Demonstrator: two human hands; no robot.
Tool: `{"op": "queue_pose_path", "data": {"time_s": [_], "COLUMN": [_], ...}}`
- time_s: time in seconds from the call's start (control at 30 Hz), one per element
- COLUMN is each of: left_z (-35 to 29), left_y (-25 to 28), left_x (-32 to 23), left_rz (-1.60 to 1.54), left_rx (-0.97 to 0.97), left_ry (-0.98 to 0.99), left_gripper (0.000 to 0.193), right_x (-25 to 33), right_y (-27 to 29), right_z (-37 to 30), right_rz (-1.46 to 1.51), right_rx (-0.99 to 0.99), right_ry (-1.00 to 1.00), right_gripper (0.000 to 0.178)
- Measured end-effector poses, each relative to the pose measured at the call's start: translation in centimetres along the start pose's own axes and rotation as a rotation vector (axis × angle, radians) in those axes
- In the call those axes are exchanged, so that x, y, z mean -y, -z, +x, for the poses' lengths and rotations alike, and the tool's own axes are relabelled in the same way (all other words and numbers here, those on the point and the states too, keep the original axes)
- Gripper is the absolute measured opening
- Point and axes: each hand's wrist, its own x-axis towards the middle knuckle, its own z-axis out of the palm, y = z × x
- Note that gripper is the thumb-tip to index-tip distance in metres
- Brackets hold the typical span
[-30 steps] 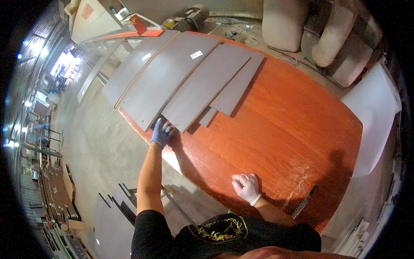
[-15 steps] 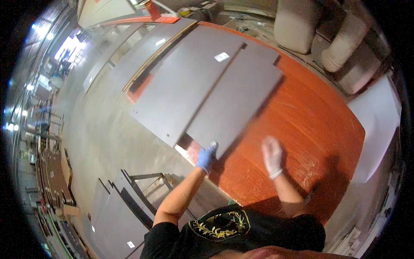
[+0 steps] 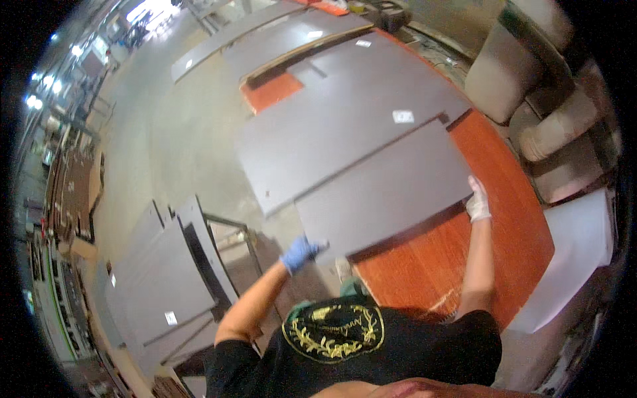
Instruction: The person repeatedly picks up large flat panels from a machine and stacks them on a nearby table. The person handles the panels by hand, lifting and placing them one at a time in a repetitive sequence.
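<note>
A flat grey panel (image 3: 391, 192) lies in front of me, its near left corner sticking out past the edge of the orange-red table (image 3: 478, 259). My left hand (image 3: 300, 255), in a blue glove, is closed on that corner with the thumb on top. At the panel's right end, my right hand (image 3: 478, 204) in a white glove grips the edge; some of its fingers are hidden. Just beyond lies a larger grey panel (image 3: 332, 126) with a white label (image 3: 403, 117), also overhanging the table on the left.
More grey panels (image 3: 159, 272) stand at the lower left beside a dark metal frame (image 3: 229, 229). Further panels (image 3: 292, 43) lie at the far end. Right of the table hangs a white sheet (image 3: 574, 265); bulky beige shapes (image 3: 504, 79) stand behind it.
My right hand has gone from above the bare tabletop to the near panel's right end. That panel has turned and shifted left over the table edge with my left hand. The view has swung.
</note>
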Motion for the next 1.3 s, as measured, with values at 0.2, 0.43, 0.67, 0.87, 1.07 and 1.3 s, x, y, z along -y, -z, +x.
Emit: {"op": "queue_pose_path", "data": {"time_s": [0.2,0.43,0.67,0.87,1.07,1.3], "left_z": [-0.4,-10.6,-27.3,-41.8,-54.1,-59.4], "left_y": [3.7,2.1,2.3,1.1,3.4,11.2], "left_x": [-2.3,4.7,4.5,8.0,13.3,21.8], "left_rz": [-0.178,-0.168,0.053,-0.058,-0.18,-0.996], "left_rx": [-0.136,0.075,-0.011,-0.219,-0.694,-1.576], "left_ry": [-0.077,-0.044,0.01,-0.144,-0.014,-0.319], "left_gripper": [0.05,0.064,0.066,0.066,0.044,0.041], "right_x": [1.9,1.9,-0.6,-2.1,-7.4,-15.0], "right_y": [-0.9,7.6,3.6,0.4,-9.3,-27.2], "right_z": [-11.0,-27.8,-30.9,-37.5,-40.0,-48.7], "right_rz": [0.008,-0.365,-0.599,-0.628,-0.496,-0.474], "right_rx": [0.031,0.263,0.082,0.295,0.637,0.814], "right_ry": [0.15,-0.195,-0.204,-0.172,-0.21,-0.346], "right_gripper": [0.046,0.055,0.046,0.04,0.04,0.054]}}
